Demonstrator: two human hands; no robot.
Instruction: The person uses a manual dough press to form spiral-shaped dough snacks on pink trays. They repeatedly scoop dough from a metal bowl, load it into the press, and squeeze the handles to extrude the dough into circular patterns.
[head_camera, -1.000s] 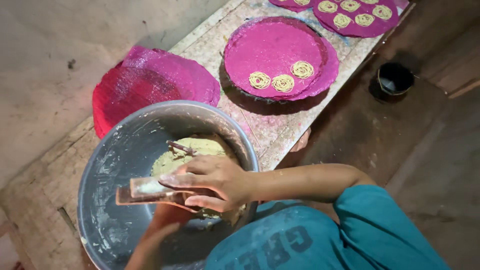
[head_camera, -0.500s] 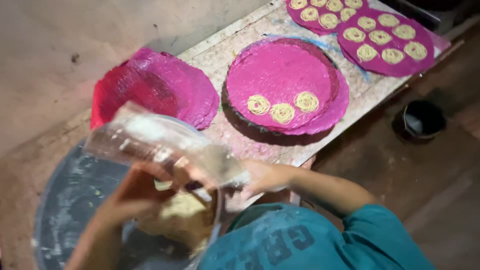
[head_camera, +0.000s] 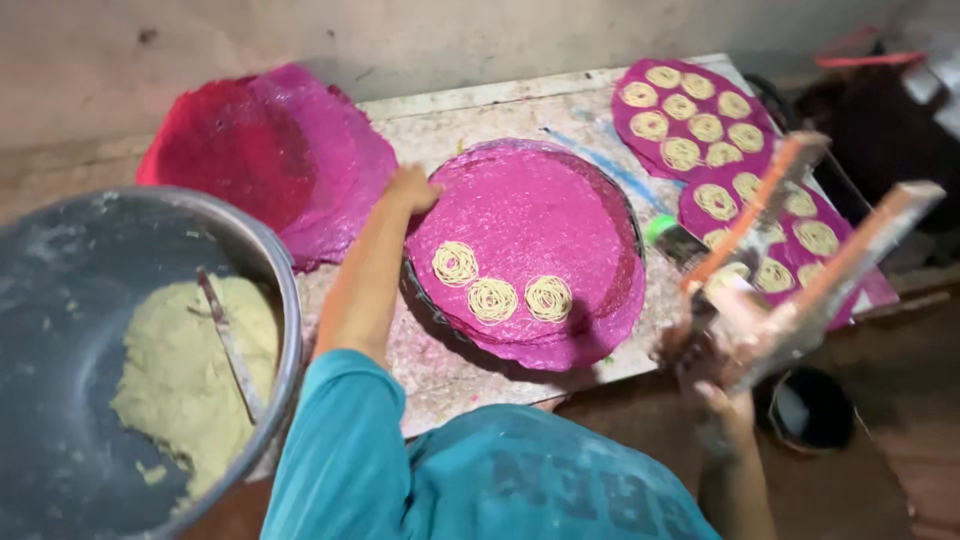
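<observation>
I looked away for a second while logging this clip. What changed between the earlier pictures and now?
The wooden press has left the metal basin and is now held by the right hand off the table's right edge. The left hand let go of it and touches the pink mat's rim. The three noodle coils stayed put.

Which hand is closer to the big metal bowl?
Left. The left hand rests on the pink tray's rim, beside the bowl. The right hand holds a wooden press far across the table.
</observation>
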